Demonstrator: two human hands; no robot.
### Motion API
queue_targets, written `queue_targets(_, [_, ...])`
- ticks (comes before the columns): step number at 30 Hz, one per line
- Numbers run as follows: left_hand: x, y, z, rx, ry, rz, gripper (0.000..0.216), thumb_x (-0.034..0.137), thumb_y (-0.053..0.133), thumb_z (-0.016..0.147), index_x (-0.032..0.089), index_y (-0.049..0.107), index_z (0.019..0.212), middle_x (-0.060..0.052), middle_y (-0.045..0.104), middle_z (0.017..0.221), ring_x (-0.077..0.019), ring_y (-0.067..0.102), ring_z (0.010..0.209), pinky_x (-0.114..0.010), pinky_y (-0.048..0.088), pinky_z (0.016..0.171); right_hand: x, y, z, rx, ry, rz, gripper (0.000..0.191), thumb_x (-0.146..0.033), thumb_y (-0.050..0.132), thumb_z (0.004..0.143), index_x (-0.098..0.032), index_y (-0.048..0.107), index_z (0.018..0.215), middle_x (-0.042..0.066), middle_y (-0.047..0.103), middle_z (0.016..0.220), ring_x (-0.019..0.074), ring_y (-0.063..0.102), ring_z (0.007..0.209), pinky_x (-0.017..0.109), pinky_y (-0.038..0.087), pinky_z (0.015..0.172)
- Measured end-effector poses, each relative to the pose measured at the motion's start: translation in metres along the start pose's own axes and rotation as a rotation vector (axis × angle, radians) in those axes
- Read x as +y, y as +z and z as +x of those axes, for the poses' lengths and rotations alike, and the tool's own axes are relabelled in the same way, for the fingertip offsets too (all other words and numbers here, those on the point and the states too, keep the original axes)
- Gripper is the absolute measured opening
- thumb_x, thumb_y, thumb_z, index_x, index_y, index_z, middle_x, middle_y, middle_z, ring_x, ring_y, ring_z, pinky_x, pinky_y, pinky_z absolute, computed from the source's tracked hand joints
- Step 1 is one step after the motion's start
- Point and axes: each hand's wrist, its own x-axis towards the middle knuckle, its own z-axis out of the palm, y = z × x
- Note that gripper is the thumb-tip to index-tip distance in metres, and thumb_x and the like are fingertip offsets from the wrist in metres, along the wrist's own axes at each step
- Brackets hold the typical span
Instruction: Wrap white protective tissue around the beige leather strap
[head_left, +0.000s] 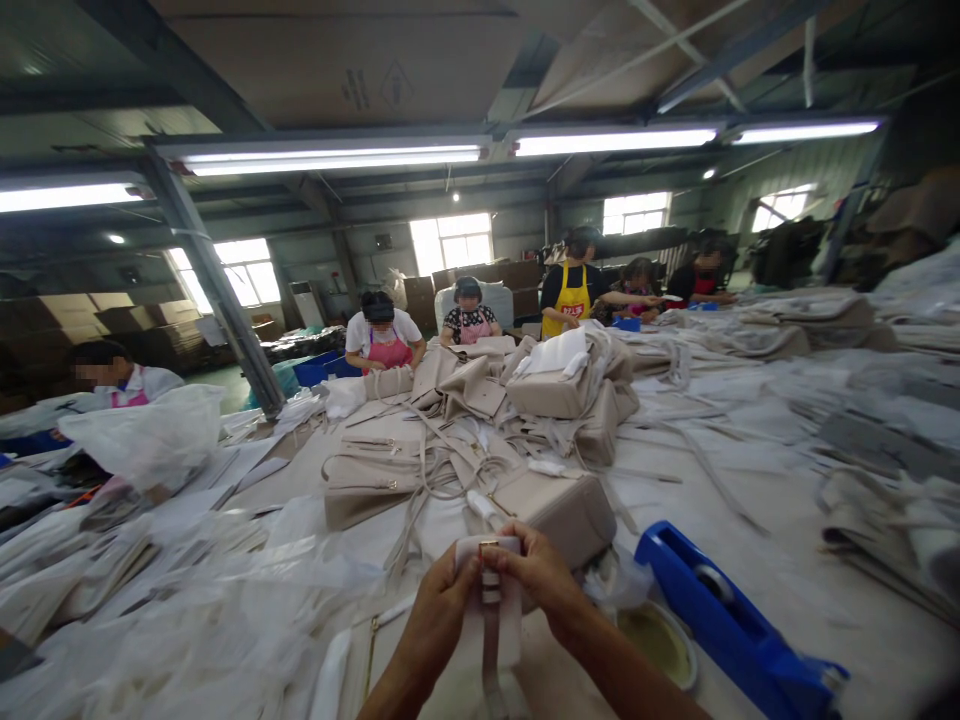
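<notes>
A beige strap (491,640) with a small gold-coloured buckle (489,546) runs up the middle of a pale bag (540,655) in front of me. From the left, my left hand (442,605) pinches the strap's edge just under the buckle. My right hand (541,572) closes on the buckle from the other side, thumb and fingers pressed together. Behind the buckle lies a whitish piece, partly covered by my fingers. A gold zipper (372,650) shows to the left of my left forearm. Just beyond my hands rests another beige bag (562,515).
A blue tape dispenser (724,620) and a round tub (660,645) stand beside my right forearm. Beige handbags (375,470) are heaped ahead. Clear plastic bags (247,600) cover the left side. Several co-workers, one in a yellow apron (566,300), work across the table.
</notes>
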Motion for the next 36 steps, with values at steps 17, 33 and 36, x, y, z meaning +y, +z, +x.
queue_targets(17, [-0.051, 0.022, -0.009, 0.085, -0.102, -0.462, 0.042, 0.037, 0.068, 0.078, 0.014, 0.058, 0.112, -0.012, 0.071, 0.096, -0.023, 0.063, 0.087, -0.033, 0.048, 0.078, 0.007, -0.019, -0.015, -0.18, -0.004, 0.225, 0.041, -0.052, 0.06, 0.079, -0.017, 0.057, 0.101, 0.003, 0.06, 0.079, 0.0098, 0.051, 0.062, 0.021, 0.04, 0.055])
queue_targets(33, [-0.053, 0.038, 0.0, 0.431, -0.019, -0.08, 0.052, 0.052, 0.063, 0.072, 0.014, 0.059, 0.108, -0.016, 0.068, 0.102, -0.0349, 0.061, 0.102, -0.039, 0.052, 0.081, 0.005, -0.009, 0.004, -0.08, -0.168, -0.207, 0.032, -0.047, 0.058, 0.08, -0.016, 0.05, 0.077, -0.004, 0.05, 0.06, 0.0085, 0.046, 0.048, 0.019, 0.037, 0.043])
queue_targets(36, [-0.06, 0.043, -0.004, 0.601, -0.056, -0.003, 0.057, 0.056, 0.062, 0.07, 0.013, 0.06, 0.107, -0.019, 0.065, 0.114, -0.0375, 0.05, 0.119, -0.043, 0.044, 0.096, 0.008, -0.006, 0.002, 0.032, -0.199, -0.295, 0.032, -0.049, 0.054, 0.081, -0.018, 0.047, 0.074, -0.004, 0.046, 0.06, 0.0091, 0.046, 0.05, 0.019, 0.037, 0.044])
